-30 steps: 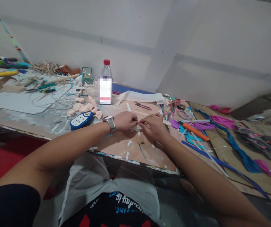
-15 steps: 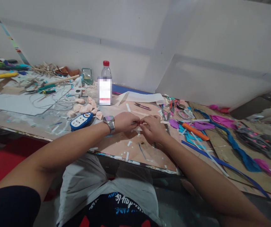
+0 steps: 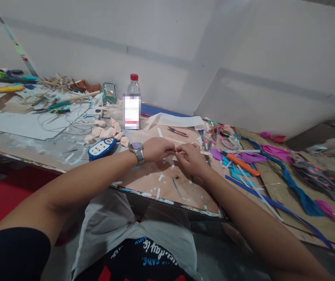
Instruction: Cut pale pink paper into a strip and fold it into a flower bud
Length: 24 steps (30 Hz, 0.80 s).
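My left hand point(image 3: 160, 149), with a metal watch point(image 3: 137, 151) on the wrist, meets my right hand point(image 3: 191, 159) over the worktable point(image 3: 144, 177). The fingertips of both are pinched together and almost touch. Whatever they grip is too small and too covered to name; a bit of whitish material shows just under the fingers. Behind the hands lies a pair of thread snips point(image 3: 177, 132), and beyond that a folded white sheet point(image 3: 176, 120). A thin dark strip point(image 3: 177, 187) rests on the table in front of my right hand.
Left of my hands are a blue-and-white power socket point(image 3: 102, 149), crumpled pale-pink pieces point(image 3: 107, 132) and a red-capped bottle point(image 3: 134, 86). Pliers point(image 3: 59, 106) lie farther left. To the right are an orange cutter point(image 3: 243, 164), a long blue strip point(image 3: 278, 205) and coloured scraps.
The view has shifted slightly, so things sit a little differently in the frame. My hands stay together at the same spot, fingers moved only slightly; a dark bit at my left fingers no longer shows.
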{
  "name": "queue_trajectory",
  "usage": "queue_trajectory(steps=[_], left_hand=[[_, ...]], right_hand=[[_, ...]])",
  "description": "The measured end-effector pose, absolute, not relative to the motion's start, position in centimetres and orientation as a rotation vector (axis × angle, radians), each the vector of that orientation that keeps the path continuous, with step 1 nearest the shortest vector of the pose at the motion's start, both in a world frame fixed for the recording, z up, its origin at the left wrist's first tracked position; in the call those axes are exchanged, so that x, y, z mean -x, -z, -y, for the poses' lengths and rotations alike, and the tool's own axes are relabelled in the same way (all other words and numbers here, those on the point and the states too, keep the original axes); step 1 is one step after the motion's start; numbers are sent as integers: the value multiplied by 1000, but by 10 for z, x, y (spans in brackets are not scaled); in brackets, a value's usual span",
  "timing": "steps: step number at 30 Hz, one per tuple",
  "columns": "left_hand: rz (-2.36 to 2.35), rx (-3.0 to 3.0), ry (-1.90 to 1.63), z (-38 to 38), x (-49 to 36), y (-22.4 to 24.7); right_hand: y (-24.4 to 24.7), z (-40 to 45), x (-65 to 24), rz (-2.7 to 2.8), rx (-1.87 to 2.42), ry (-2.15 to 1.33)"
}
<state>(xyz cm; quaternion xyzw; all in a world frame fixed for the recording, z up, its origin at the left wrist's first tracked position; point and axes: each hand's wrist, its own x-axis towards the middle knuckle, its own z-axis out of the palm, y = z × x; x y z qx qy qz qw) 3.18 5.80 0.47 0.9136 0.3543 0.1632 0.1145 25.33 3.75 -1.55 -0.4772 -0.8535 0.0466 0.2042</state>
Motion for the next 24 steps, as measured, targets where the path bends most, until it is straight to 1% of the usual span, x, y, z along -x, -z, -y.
queue_trajectory(steps=[6, 24], left_hand=[[-1100, -2630, -462, -56, -32, -8], [-1060, -2597, -440, -54, -31, -8]], right_hand=[[14, -38, -253, 2382, 1334, -114], [12, -36, -254, 2344, 1276, -152]])
